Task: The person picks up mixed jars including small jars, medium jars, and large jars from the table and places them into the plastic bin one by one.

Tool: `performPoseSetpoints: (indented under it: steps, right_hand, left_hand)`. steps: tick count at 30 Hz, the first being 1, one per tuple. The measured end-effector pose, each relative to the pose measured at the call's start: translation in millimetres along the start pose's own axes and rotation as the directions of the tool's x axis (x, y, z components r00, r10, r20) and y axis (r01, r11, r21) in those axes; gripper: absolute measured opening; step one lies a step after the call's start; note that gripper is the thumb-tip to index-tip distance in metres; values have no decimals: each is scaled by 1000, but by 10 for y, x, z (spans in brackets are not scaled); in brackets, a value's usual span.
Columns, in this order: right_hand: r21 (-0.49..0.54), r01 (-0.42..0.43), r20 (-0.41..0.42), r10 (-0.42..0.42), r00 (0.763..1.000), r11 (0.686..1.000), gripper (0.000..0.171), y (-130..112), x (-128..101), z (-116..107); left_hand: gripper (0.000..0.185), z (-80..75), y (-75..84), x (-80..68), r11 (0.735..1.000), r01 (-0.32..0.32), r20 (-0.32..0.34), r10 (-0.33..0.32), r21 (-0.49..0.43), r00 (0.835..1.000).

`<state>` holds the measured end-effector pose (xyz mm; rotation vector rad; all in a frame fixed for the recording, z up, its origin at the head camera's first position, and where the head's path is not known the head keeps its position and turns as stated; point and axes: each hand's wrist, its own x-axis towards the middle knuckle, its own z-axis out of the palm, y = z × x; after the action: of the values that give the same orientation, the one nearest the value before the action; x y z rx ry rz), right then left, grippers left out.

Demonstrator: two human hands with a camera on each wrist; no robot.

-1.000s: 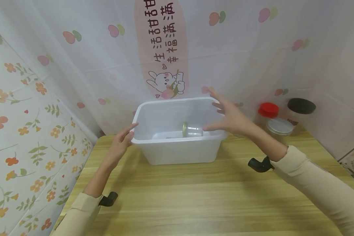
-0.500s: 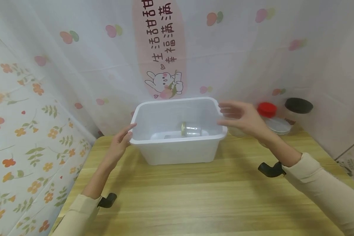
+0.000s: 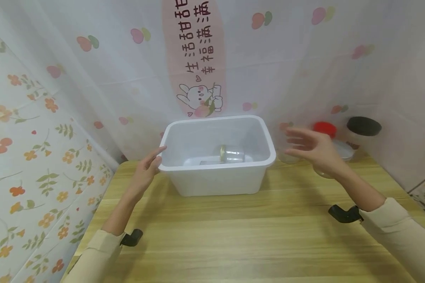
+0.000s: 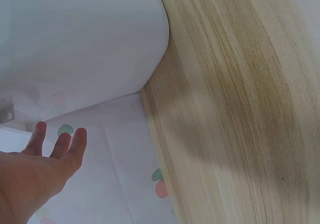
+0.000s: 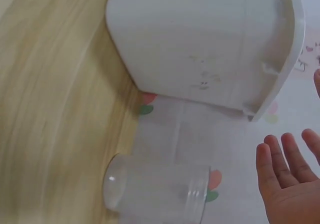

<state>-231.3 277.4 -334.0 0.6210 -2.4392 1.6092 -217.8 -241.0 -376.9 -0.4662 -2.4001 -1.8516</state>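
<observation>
A white plastic tub [image 3: 216, 181] stands on the table against the back curtain. Inside it a clear jar [image 3: 234, 154] with a gold-coloured rim lies on its side. My left hand [image 3: 144, 173] rests at the tub's left rim, its fingers extended along the outside in the left wrist view. To the right of the tub, my right hand [image 3: 316, 151] hovers with fingers spread and nothing in them. Below and beside those fingers stands a clear open-topped jar [image 5: 155, 189], seen sideways in the right wrist view.
Behind the right hand stand containers with a red lid [image 3: 324, 129], a black lid [image 3: 364, 125] and a whitish lid [image 3: 343, 150]. Patterned curtains [image 3: 120, 63] close off the back and sides of the wooden table [image 3: 212, 236].
My right hand has moved from over the tub's right rim out to the right, above the jars. The left hand has stayed at the left rim, and the jar in the tub has not moved.
</observation>
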Motion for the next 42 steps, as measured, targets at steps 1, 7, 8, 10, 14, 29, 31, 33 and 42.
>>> performPoseSetpoints:
  steps: [1, 7, 8, 10, 14, 29, 31, 33, 42]
  right_hand:
    - [-14, -3, -2, 3, 1000, 1000, 60, 20, -22, -22]
    - [-53, -15, 0, 15, 1000, 999, 60, 117, -108, -131]
    - [-62, -16, 0, 16, 1000, 998, 60, 128, -118, -143]
    - [-77, -24, -1, 24, 1000, 997, 60, 144, -137, -162]
    - [-83, -44, 10, 45, 999, 996, 61, 181, -167, -178]
    - [-75, -41, -13, 40, 999, 996, 58, 350, -285, -202]
    - [-66, -50, -13, 49, 999, 997, 58, 364, -301, -209]
    - [-61, -55, -13, 54, 998, 997, 58, 377, -315, -217]
    - [-52, -39, -37, 37, 999, 998, 54, 412, -373, -230]
  left_hand:
    - [49, 5, 2, 4, 1000, -3, 1, 3, 0, 1000]
    - [49, 20, 14, 27, 1000, -10, 1, 10, 6, 1000]
    - [49, 20, 15, 27, 1000, -10, 1, 10, 6, 1000]
    - [49, 18, 13, 25, 1000, -9, 1, 9, 5, 1000]
    - [49, 17, 4, 17, 1000, -1, -3, 1, 0, 1000]
    - [47, 19, -11, 15, 1000, 7, -10, -7, -9, 1000]
    - [48, 22, -12, 16, 1000, 8, -12, -8, -5, 1000]
    - [47, 26, -12, 18, 1000, 9, -13, -9, -4, 1000]
    - [47, 24, -22, 9, 1000, -2, -8, 2, -6, 1000]
